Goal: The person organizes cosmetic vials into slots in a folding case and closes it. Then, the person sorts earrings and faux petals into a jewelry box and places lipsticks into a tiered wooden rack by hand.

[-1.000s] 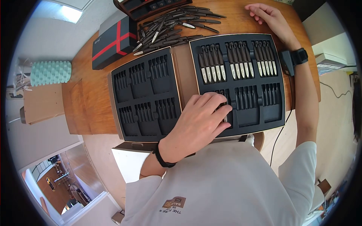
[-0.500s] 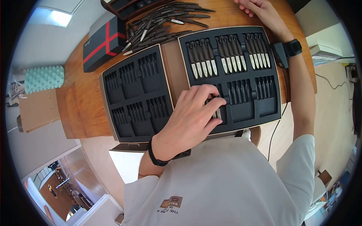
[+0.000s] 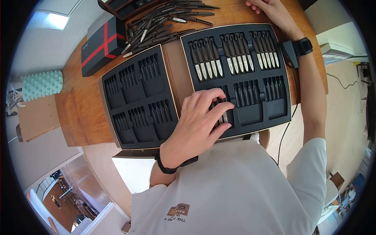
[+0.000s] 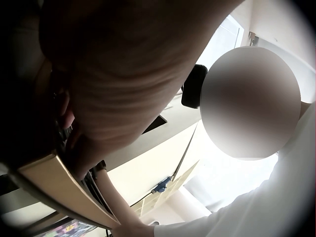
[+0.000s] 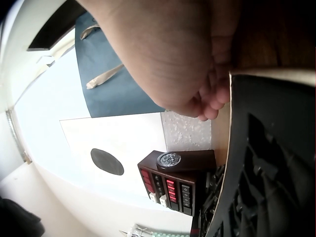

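Observation:
My left hand [image 3: 194,119] is over the lower left compartment of the right-hand black tray [image 3: 227,81], its fingers and thumb curled round slim dark pieces [image 3: 224,114] with silvery parts. The palm hides much of that compartment. In the left wrist view, the underside of the left hand [image 4: 128,94] fills the upper left and its fingertips are dark. Along the tray's top row stand dark pieces with silver ends [image 3: 207,62], several in each of three compartments. My right hand [image 3: 268,11] rests loosely curled on the table, beyond the tray's far right corner, holding nothing.
A second black tray [image 3: 127,105] with shaped slots adjoins on the left. Behind lies a heap of dark pieces [image 3: 160,27], beside a black box with red ribbon [image 3: 102,47]. A dark wooden case [image 5: 173,182] stands at the back. A cable [image 3: 288,129] hangs right.
The head view has shifted, so the trays and heap sit further left and slightly higher. The left hand stays over the same compartment; the right hand keeps its place on the table.

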### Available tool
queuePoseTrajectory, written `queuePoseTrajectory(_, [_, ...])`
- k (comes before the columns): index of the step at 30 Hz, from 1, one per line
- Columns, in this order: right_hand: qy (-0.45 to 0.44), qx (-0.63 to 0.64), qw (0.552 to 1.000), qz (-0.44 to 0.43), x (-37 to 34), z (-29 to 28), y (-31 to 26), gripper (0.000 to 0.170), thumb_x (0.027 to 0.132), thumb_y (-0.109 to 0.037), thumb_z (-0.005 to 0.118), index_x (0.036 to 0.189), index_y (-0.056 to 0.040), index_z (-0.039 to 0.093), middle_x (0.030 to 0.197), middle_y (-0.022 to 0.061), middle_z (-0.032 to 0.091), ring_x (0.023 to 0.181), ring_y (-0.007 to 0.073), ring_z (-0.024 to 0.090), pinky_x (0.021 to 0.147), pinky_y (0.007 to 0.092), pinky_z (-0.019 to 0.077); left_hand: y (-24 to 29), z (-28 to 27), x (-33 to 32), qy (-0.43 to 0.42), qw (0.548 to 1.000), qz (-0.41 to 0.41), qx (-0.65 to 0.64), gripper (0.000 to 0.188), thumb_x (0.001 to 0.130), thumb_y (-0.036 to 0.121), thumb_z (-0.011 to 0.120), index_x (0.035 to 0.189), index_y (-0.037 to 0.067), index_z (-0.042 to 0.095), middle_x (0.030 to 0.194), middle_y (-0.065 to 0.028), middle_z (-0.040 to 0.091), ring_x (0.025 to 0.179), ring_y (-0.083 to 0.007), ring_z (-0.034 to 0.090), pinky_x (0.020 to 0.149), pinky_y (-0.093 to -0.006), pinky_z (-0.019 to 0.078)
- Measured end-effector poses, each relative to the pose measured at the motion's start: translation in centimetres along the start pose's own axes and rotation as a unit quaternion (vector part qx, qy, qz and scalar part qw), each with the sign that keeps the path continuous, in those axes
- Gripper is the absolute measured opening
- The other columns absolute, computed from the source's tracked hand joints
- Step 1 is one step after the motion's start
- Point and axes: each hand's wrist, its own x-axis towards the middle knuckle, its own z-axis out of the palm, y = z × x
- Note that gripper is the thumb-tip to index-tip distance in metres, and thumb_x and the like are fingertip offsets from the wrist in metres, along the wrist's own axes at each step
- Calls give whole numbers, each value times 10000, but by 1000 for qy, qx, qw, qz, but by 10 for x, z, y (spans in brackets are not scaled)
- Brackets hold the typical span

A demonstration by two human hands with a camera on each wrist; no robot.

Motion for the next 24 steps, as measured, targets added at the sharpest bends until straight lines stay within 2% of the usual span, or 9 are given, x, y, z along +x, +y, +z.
queuePoseTrajectory(17, [6, -2, 1000, 11, -2, 3, -10, 300, 1094, -248, 596, 1223, -11, 726, 1006, -18, 698, 876, 65, 591, 827, 211, 495, -2, 3, -2, 12, 1000, 1, -14, 427, 809, 161, 855, 1200, 108, 690, 1309, -56, 535, 1154, -274, 503, 1031, -432, 367])
queuePoseTrajectory(20, [7, -7, 1000, 10, -3, 4, -10, 302, 1093, -248, 597, 1223, -9, 726, 1007, -13, 701, 880, 66, 593, 828, 213, 496, -2, 2, -4, 17, 1000, 5, -6, 423, 800, 154, 856, 1186, 100, 690, 1308, -70, 551, 1156, -287, 530, 1013, -435, 405])
queuePoseTrajectory(22, [5, -19, 1000, 5, -2, 3, -8, 305, 1093, -248, 596, 1224, -3, 724, 1007, -8, 703, 883, 68, 596, 830, 214, 498, -4, -3, -6, 46, 998, 42, -11, 400, 790, 124, 852, 1156, 87, 696, 1304, -97, 600, 1137, -313, 596, 940, -437, 483])
queuePoseTrajectory(24, [7, -21, 1000, 5, -2, 2, -8, 308, 1094, -249, 595, 1224, -1, 723, 1006, -6, 703, 883, 69, 597, 830, 216, 499, 0, -18, -13, 47, 998, 38, -10, 373, 788, 106, 847, 1130, 74, 703, 1263, -108, 641, 1106, -321, 632, 903, -431, 512])
